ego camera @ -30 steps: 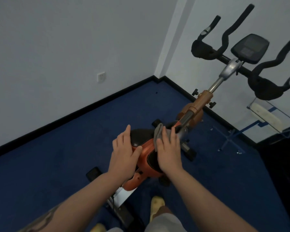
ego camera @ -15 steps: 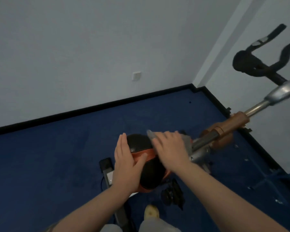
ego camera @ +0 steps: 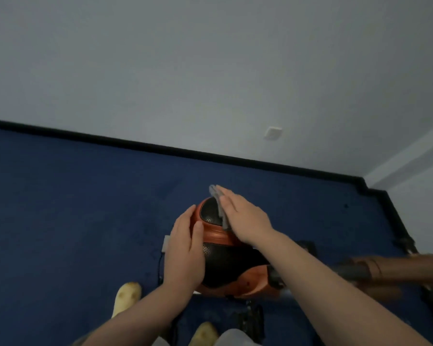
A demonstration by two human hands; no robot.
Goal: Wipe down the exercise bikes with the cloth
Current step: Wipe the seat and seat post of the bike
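Observation:
The exercise bike's orange and black saddle [ego camera: 225, 260] fills the lower middle of the head view. My right hand [ego camera: 245, 218] lies flat with straight fingers on a grey cloth [ego camera: 219, 208], pressing it onto the saddle's far tip. My left hand [ego camera: 185, 248] rests on the saddle's left side, fingers straight along its edge and thumb on top. The bike's brown and grey post [ego camera: 385, 270] runs off to the right, blurred.
Blue carpet [ego camera: 73, 221] covers the floor up to a black skirting board [ego camera: 135, 146] and a pale wall with a white socket [ego camera: 273, 133]. A black pedal [ego camera: 250, 320] hangs below the saddle. My two yellow shoes [ego camera: 126, 295] stand near the bottom edge.
The view has swung left, so the handlebars have left the frame. My right hand has slid the cloth from the saddle's post side to its far tip. My left hand stays on the saddle's side.

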